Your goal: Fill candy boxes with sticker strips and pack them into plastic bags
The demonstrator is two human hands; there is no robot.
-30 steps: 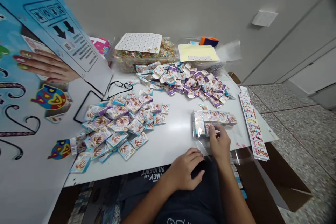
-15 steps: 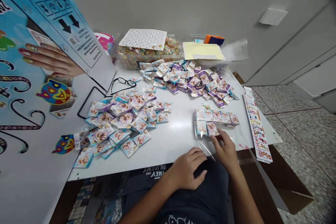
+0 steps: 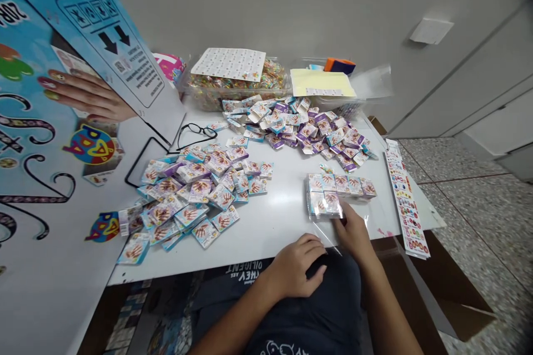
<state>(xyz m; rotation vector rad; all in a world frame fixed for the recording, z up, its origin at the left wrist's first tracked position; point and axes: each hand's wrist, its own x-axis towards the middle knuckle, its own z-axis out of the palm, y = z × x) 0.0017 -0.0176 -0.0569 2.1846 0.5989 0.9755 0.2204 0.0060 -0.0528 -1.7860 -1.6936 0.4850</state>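
Several small printed boxes point(image 3: 341, 184) lie in two rows inside a clear plastic bag point(image 3: 327, 236) on the white table. My right hand point(image 3: 353, 230) is at the bag's near side, its fingers bent against the front row of boxes; the fingertips are partly hidden by the plastic and boxes. At the table's front edge rests my left hand point(image 3: 300, 266), holding nothing, thumb apart from the curved fingers and close to the bag's near end. A heap of closed small boxes point(image 3: 200, 188) lies to the left.
Behind are a pile of small boxes point(image 3: 291, 122), a tub of wrapped pieces point(image 3: 233, 89) and a yellow sheet point(image 3: 322, 83). Black glasses point(image 3: 195, 133) lie near a large printed carton point(image 3: 95, 89). Sticker strips point(image 3: 406, 199) lie at the right edge, above an open cardboard box point(image 3: 453, 294).
The front box beside my right hand has moved left and now sits in line against its neighbour. My right hand has shifted slightly left and its fingers have gone under the plastic.
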